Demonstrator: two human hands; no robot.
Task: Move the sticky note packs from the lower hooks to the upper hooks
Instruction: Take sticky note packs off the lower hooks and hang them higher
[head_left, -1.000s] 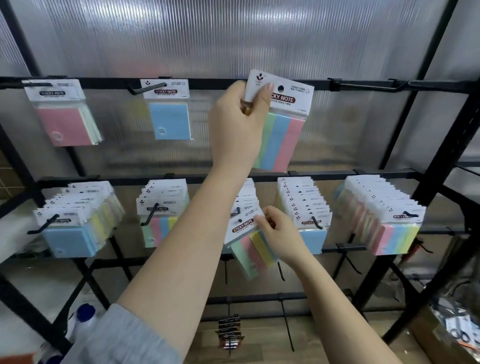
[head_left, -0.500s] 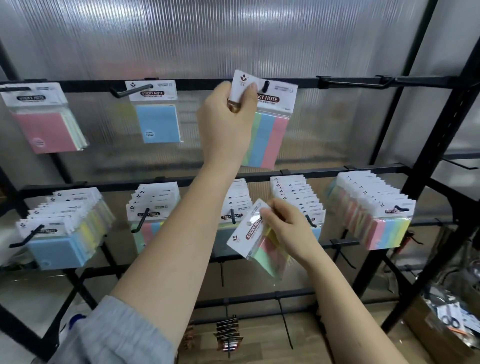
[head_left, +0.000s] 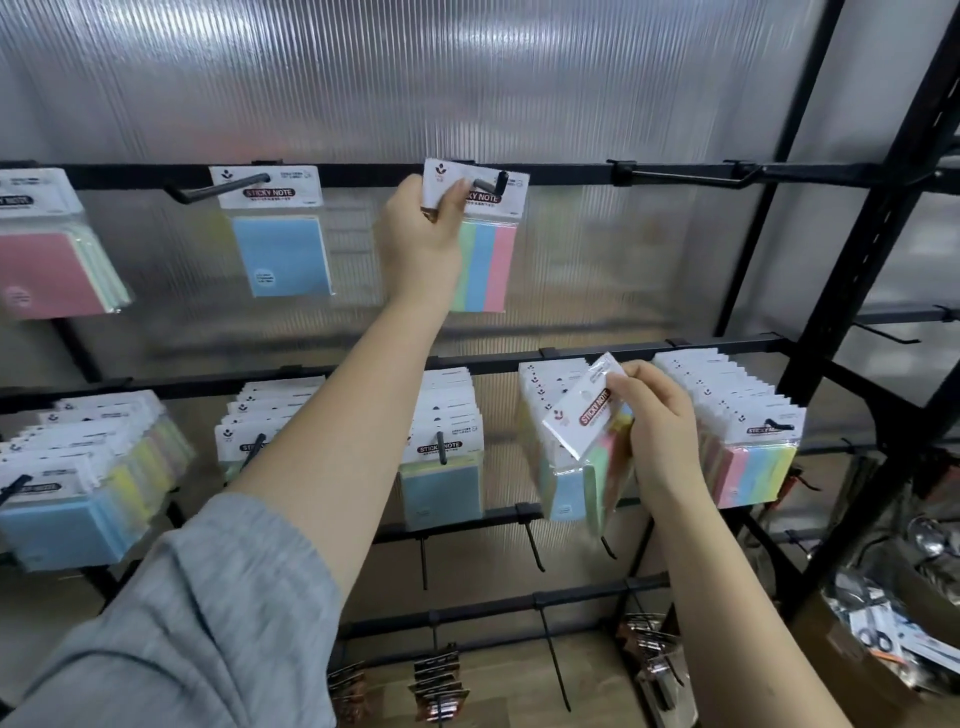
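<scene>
While threaded on the third upper hook (head_left: 491, 183), with the peg poking out through the hole in its white header, hangs a striped pack (head_left: 483, 244) of green, blue and pink notes, pinched at the header's left corner by the left hand (head_left: 422, 236), thumb across the front of the card. Lower and to the right, held tilted and free of any peg, a second pack (head_left: 584, 415), gripped along its right edge by the curled fingers of the right hand (head_left: 657, 423), header pointing up and left, in front of the fourth lower stack (head_left: 553, 452). Along the lower rail (head_left: 498, 364), five full rows of packs on their pegs: a blue-fronted stack (head_left: 78, 483) at far left, a second stack (head_left: 260, 421) partly hidden behind the left forearm, a third stack (head_left: 447, 447) just right of that arm, then the fourth, then a fifth stack (head_left: 743, 431) with pink, yellow and blue strips at far right. On the upper rail (head_left: 363, 174), a pink pack (head_left: 47, 249) at the left edge, a blue pack (head_left: 275, 228) on the second hook, and a bare long hook (head_left: 691, 179) to the right. Behind everything, a ribbed translucent panel (head_left: 467, 78); at right, black frame uprights (head_left: 872, 260); down low, small dark packets (head_left: 439, 680) on pegs and a box of scissors (head_left: 893, 639).
</scene>
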